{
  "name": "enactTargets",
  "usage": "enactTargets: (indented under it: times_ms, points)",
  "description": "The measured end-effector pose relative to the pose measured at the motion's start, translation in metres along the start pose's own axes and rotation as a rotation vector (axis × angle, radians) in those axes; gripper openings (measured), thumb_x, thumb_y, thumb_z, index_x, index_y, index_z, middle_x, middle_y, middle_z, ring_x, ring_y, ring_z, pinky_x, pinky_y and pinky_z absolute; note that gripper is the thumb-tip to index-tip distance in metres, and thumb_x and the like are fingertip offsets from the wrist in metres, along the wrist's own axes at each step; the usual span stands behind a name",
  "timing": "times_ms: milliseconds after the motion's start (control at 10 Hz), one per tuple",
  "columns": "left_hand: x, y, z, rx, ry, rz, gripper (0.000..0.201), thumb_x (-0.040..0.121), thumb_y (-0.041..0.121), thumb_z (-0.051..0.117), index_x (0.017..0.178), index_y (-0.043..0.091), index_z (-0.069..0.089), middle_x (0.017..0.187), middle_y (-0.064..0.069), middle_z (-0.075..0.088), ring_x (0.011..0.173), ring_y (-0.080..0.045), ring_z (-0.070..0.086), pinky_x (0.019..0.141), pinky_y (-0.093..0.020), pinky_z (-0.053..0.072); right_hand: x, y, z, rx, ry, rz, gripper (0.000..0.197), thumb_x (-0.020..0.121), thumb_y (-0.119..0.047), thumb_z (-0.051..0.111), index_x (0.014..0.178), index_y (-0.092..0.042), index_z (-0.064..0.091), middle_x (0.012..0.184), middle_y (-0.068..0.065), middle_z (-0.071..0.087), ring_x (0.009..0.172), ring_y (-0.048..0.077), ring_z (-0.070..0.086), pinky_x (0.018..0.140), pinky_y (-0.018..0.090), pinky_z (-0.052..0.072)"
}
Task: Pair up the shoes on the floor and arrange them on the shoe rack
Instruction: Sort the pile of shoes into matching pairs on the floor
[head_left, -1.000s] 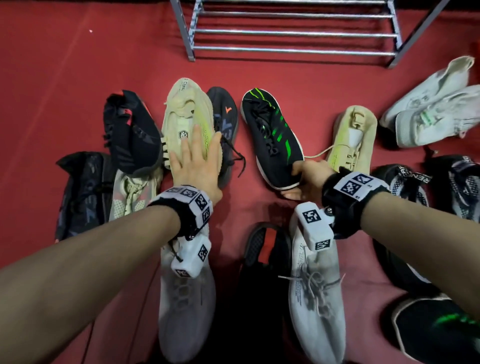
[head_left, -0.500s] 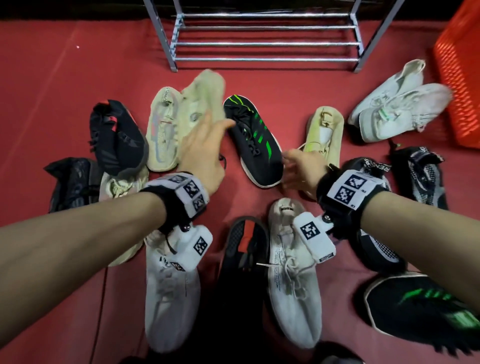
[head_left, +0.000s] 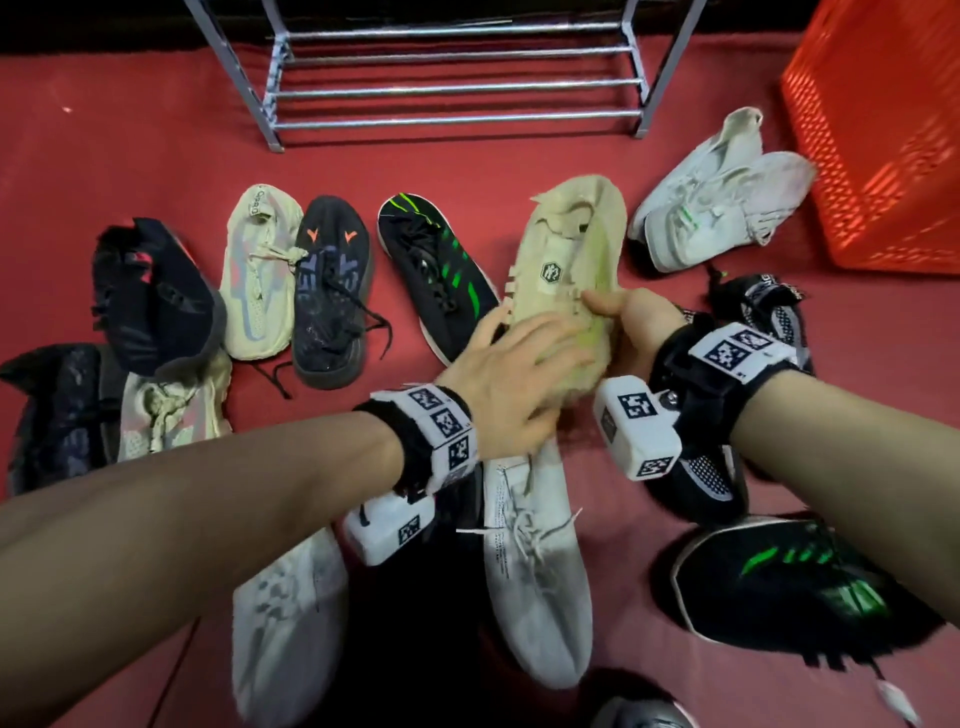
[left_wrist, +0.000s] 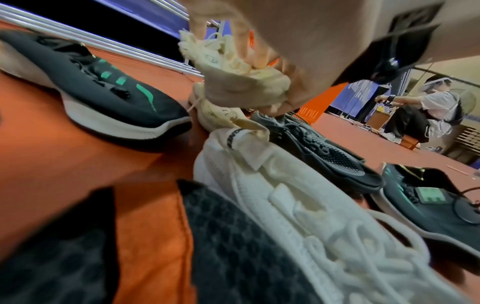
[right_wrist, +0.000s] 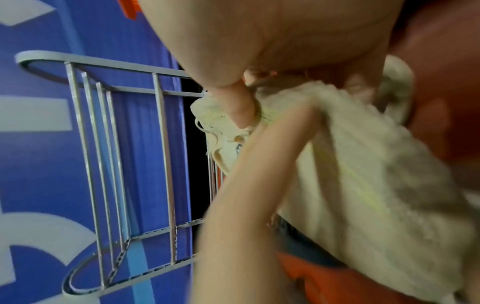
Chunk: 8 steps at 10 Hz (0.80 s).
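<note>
Nearest you in the head view: a white knit shoe (head_left: 540, 566) and a grey one (head_left: 291, 618) lie toe-toward-you on the red floor (head_left: 130, 171), w/ a black/green shoe (head_left: 779, 587) at lower right. Just past them both hands meet on the pale yellow shoe (head_left: 571, 254). Your left hand (head_left: 511, 376) lies over its near end, fingers spread, nearly straight. Your right hand (head_left: 631, 325) grips its side, thumb on top by the laces. The left wrist cam adds what the head view hides: a second pale yellow shoe (left_wrist: 221, 112) on the floor right under the held one (left_wrist: 239, 67). The right wrist cam is blurry but shows your thumb (right_wrist: 240, 107) pressed into the knit. Farther out, more shoes sit in a loose row. The shoe rack (head_left: 457, 78) stands beyond, bars bare where seen. Orange crate (head_left: 883, 130) far right; can't tell its contents.
</note>
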<state>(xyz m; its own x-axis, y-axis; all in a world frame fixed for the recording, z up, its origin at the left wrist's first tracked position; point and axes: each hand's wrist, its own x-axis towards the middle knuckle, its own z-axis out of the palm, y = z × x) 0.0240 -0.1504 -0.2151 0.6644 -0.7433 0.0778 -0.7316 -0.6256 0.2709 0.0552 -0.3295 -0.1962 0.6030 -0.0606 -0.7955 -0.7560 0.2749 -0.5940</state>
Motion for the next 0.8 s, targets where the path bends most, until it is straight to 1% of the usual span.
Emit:
enactTargets:
  times_ms: [100,200,300,400,500,600,700,800]
  points:
    - [0.006,-0.012,0.004,-0.308,0.179,-0.351,0.061,0.075,0.031,0.063,0.133,0.020,0.046,0.142,-0.001,0.041,0.127,-0.020,0.047,0.108,-0.043,0.035,0.009,-0.015,-0.018,-0.049,0.115,-0.123,0.034,0.090,-0.014,0.058,0.124,-0.008,0.062,0.119,0.018,0.067,0.107,0.037,0.065,0.095,0.060,0.047]
    - [0.026,-0.028,0.004,-0.537,0.163,-0.736,0.043,0.078,0.021,0.066,0.120,0.018,0.056,0.119,-0.001,0.060,0.105,-0.022,0.061,0.090,-0.026,0.045,0.004,-0.021,-0.025,-0.106,0.112,-0.097,0.026,0.093,-0.012,0.055,0.117,-0.008,0.064,0.110,0.014,0.070,0.100,0.033,0.067,0.092,0.052,0.051]
    - [0.036,-0.037,0.008,-0.123,-0.176,-0.559,0.047,0.081,0.026,0.062,0.127,0.022,0.054,0.134,0.001,0.053,0.126,-0.026,0.046,0.101,-0.034,0.036,0.017,-0.021,-0.024,-0.235,0.178,-0.070,0.034,0.083,-0.020,0.069,0.112,-0.003,0.065,0.102,0.013,0.071,0.093,0.032,0.068,0.090,0.051,0.052]
    - [0.032,-0.037,0.019,0.351,-0.403,-0.203,0.046,0.086,0.032,0.050,0.131,0.023,0.051,0.145,0.003,0.041,0.141,-0.027,0.024,0.110,-0.045,0.025,0.038,-0.018,-0.029,-0.313,0.214,-0.129,0.052,0.076,-0.025,0.072,0.123,-0.006,0.060,0.107,0.005,0.066,0.099,0.027,0.064,0.093,0.048,0.053]
    - [0.029,-0.046,0.021,0.470,-0.436,-0.133,0.038,0.089,0.034,0.045,0.122,0.024,0.059,0.135,0.004,0.046,0.136,-0.026,0.027,0.108,-0.043,0.027,0.013,-0.020,-0.016,-0.388,0.223,-0.149,0.030,0.086,-0.027,0.065,0.113,-0.014,0.063,0.099,0.002,0.061,0.088,0.023,0.062,0.089,0.040,0.055]
    - [0.022,-0.056,0.006,0.564,-0.525,-0.132,0.027,0.086,0.033,0.049,0.109,0.027,0.064,0.117,0.007,0.054,0.121,-0.023,0.037,0.098,-0.042,0.030,0.023,-0.015,-0.027,-0.399,0.286,-0.190,0.030,0.079,-0.030,0.073,0.099,-0.008,0.067,0.091,0.004,0.069,0.080,0.025,0.067,0.081,0.039,0.057]
    - [0.012,-0.071,-0.001,0.532,-0.606,-0.244,0.021,0.089,0.030,0.046,0.103,0.025,0.061,0.107,0.000,0.057,0.109,-0.025,0.043,0.088,-0.036,0.034,0.064,-0.001,-0.060,-0.330,0.244,-0.139,0.044,0.055,-0.037,0.079,0.091,-0.014,0.070,0.104,0.010,0.073,0.095,0.030,0.070,0.088,0.049,0.056]
    - [0.014,-0.073,-0.006,0.301,-0.529,-0.368,0.024,0.086,0.030,0.045,0.104,0.030,0.062,0.103,-0.006,0.059,0.102,-0.031,0.054,0.091,-0.037,0.045,0.077,0.003,-0.075,-0.306,0.238,-0.086,0.034,0.057,-0.039,0.075,0.084,-0.020,0.065,0.114,0.009,0.069,0.104,0.029,0.067,0.090,0.049,0.055]
